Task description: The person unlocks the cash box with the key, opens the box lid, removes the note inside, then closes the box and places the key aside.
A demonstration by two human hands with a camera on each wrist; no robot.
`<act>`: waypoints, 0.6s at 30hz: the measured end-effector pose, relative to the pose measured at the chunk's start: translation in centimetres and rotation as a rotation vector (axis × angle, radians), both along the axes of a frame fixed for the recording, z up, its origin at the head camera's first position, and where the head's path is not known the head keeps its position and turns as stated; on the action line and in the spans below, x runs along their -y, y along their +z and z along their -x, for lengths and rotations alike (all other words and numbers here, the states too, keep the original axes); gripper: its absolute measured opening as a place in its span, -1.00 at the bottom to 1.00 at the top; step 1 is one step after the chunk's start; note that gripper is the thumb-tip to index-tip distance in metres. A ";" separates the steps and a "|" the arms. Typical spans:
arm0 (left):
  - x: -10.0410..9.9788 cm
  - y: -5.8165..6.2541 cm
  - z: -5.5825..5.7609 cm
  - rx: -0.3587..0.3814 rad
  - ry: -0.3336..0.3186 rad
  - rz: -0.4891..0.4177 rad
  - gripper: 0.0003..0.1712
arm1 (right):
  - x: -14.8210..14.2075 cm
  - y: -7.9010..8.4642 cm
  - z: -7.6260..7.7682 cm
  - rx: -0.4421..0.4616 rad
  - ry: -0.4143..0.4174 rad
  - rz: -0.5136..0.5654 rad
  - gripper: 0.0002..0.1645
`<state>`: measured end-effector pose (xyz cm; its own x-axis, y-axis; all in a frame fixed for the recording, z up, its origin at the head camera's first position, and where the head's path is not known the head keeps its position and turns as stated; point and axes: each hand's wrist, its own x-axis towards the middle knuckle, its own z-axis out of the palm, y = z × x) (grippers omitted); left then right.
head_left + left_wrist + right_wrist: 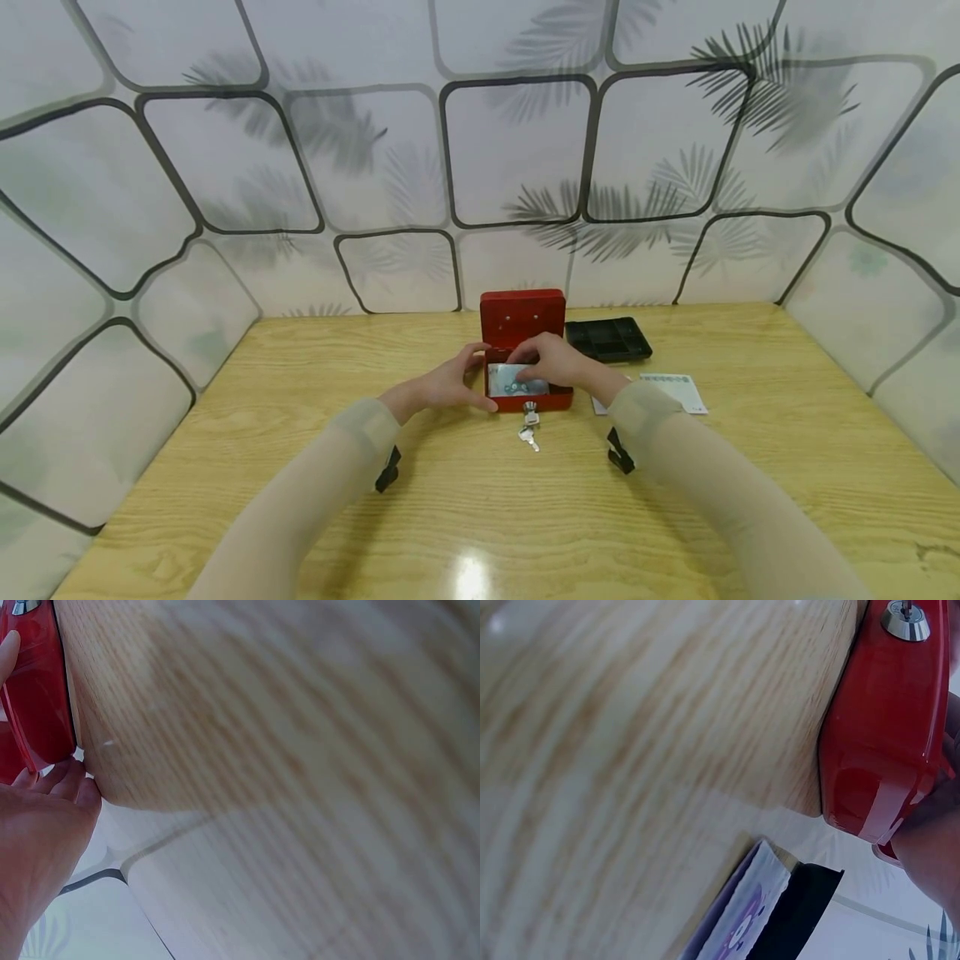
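Red cash box (557, 402), likely sheet metal: sitting on the wood-grain desk between the two hands, lid raised.

Nearest, below and between the hands: small silver keys (528, 436) are hanging from the lock cylinder (906, 622) at the box front, one key seated in it.

Left hand (442, 386) is gripping the box's left end, thumb on the front corner, fingers round toward the rear corner. Right hand (557, 360) is reaching over the right wall, fingers bent down at the blue-grey printed card (504, 382) lying inside; cannot tell whether they are pinching it or only touching.

Handling, by judgement: box probably stiff, fairly light, its glossy paint a little slippery; end walls looking like the sound hold, since the raised lid may be making it back-heavy. Card likely thin and flexible, creasing easily; a free edge offering the best pinch.

Just right of the right wrist, partly behind the forearm: pale printed sheets (678, 390) are lying on the desk. Beyond the right hand: black compartment tray (606, 348) is resting beside the box. Straight past both hands, the red lid (522, 323) is standing up before the leaf-patterned backdrop (517, 150).
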<state>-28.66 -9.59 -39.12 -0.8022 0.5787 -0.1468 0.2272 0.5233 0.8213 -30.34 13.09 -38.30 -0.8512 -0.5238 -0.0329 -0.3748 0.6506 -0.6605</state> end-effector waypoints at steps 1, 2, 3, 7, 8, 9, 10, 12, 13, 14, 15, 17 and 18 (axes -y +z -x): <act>0.0 -0.1 0.0 -0.002 -0.003 -0.001 0.04 | 0.0 0.0 0.0 0.002 -0.004 0.000 -0.77; 0.0 -0.1 0.0 -0.004 -0.004 -0.004 0.04 | 0.0 0.0 0.0 -0.003 -0.004 0.000 -0.77; 0.0 -0.2 0.0 -0.007 -0.005 -0.006 0.03 | 0.0 -0.1 0.0 -0.006 -0.006 0.000 -0.77; 0.1 -0.2 0.1 -0.005 -0.001 -0.002 0.03 | 0.1 0.1 0.1 -0.018 0.005 0.004 -0.78; 0.1 -0.2 0.1 -0.002 0.001 -0.002 0.03 | 0.0 0.1 0.1 -0.023 0.011 0.005 -0.77; 0.1 -0.2 0.1 0.000 0.001 -0.002 0.03 | 0.0 0.0 0.1 -0.024 0.014 0.004 -0.77; 0.1 -0.2 0.1 0.001 0.001 -0.004 0.03 | 0.0 0.0 0.1 -0.026 0.017 0.003 -0.77; 0.1 -0.2 0.1 0.003 -0.001 -0.006 0.03 | 0.0 0.0 0.0 -0.028 0.017 0.000 -0.77; 0.1 -0.3 0.1 0.002 -0.002 -0.008 0.04 | 0.0 0.0 0.0 -0.030 0.016 -0.003 -0.77; 0.1 -0.3 0.1 0.003 -0.003 -0.009 0.04 | 0.0 -0.1 0.0 -0.031 0.015 -0.005 -0.77; 0.1 -0.3 0.1 0.002 -0.003 -0.008 0.04 | 0.0 -0.1 0.1 -0.031 0.012 -0.008 -0.77; 0.1 -0.3 0.2 0.003 -0.002 -0.006 0.04 | 0.0 -0.1 0.1 -0.031 0.009 -0.011 -0.77; 0.0 -0.3 0.2 0.001 -0.001 -0.004 0.04 | 0.0 -0.1 0.1 -0.031 0.005 -0.011 -0.77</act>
